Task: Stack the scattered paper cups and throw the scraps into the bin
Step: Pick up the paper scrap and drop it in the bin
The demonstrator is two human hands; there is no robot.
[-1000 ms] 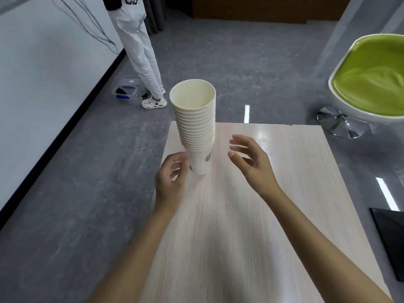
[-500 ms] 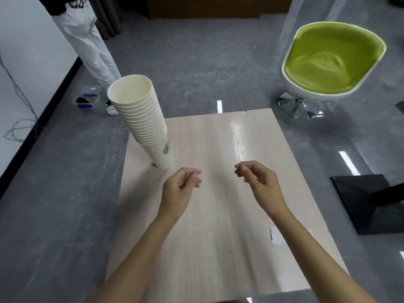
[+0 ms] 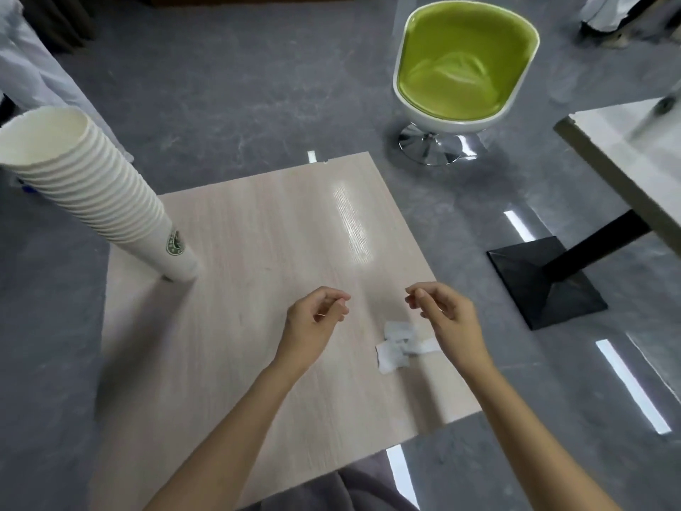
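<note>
A tall stack of white paper cups (image 3: 95, 193) stands near the left edge of the light wooden table (image 3: 258, 252), with a green logo on the bottom cup. White paper scraps (image 3: 400, 344) lie near the table's right edge. My left hand (image 3: 313, 322) hovers over the table's middle, fingers loosely curled, holding nothing. Just above and right of the scraps hangs my right hand (image 3: 446, 315), fingers loosely curled and empty. No bin is in view.
A green and white swivel chair (image 3: 464, 68) stands beyond the table's far right corner. To the right are another table (image 3: 634, 156) and its black base (image 3: 545, 278). A person's white trousers (image 3: 33, 68) show at far left. Grey floor surrounds the table.
Both hands have let go of the cup stack and drawn back to the right. My view has swung right, bringing the paper scraps into sight under my right hand.
</note>
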